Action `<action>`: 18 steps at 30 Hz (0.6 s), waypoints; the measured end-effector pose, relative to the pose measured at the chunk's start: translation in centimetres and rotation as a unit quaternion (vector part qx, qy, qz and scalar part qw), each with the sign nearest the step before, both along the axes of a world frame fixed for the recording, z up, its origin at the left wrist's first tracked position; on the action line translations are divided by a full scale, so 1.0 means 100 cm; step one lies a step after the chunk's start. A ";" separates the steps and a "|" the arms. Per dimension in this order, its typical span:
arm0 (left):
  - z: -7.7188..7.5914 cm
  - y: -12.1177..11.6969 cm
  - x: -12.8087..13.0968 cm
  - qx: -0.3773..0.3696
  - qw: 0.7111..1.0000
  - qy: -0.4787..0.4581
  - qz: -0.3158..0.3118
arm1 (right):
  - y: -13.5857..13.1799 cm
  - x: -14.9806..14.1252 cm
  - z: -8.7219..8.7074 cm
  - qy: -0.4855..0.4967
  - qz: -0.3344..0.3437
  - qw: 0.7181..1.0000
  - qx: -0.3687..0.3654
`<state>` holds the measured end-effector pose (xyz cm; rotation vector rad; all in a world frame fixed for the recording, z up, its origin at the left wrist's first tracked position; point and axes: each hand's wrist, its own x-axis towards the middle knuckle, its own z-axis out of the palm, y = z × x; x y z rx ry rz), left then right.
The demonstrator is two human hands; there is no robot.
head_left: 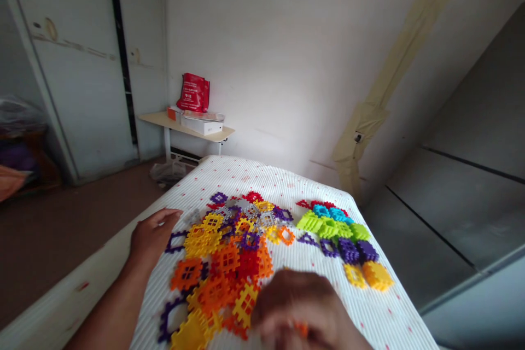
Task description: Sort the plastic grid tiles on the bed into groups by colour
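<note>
A heap of mixed interlocking plastic building pieces point(229, 251) in orange, yellow, purple, red and grey lies on a white ribbed mat point(262, 175). My left hand point(153, 235) rests open on the mat's left side, fingers spread, touching the heap's edge. Low in the view, my right hand point(295, 306) is blurred and closed around a small orange piece point(302, 329), mostly hidden by the fingers. To its upper right stand sorted groups: green pieces point(326, 225), blue pieces point(330, 212), purple pieces point(348, 250) and yellow pieces point(369, 276).
Beyond the mat, a small cream table point(184, 127) holds a red bag point(193, 93) and a white box point(202, 124). Brown floor point(65, 229) lies to the left of the mat, and a wall point(266, 54) stands behind it.
</note>
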<state>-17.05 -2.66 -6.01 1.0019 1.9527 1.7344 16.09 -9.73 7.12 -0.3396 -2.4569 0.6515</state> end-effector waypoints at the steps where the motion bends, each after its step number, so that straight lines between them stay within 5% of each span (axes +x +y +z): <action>1: -0.002 0.001 -0.001 0.007 1.000 -0.012 0.002 | 0.016 -0.010 -0.007 0.010 -0.040 0.999 -0.008; 4: -0.008 0.004 -0.001 0.022 0.998 -0.049 0.016 | 0.068 -0.039 -0.037 0.012 -0.136 0.991 0.007; 10: -0.017 0.005 0.005 0.033 0.995 -0.091 0.015 | 0.129 -0.080 -0.088 -0.171 -0.104 0.975 0.100; 18: -0.016 0.005 0.014 0.027 0.994 -0.105 -0.022 | 0.146 -0.090 -0.095 -0.234 -0.084 0.961 0.125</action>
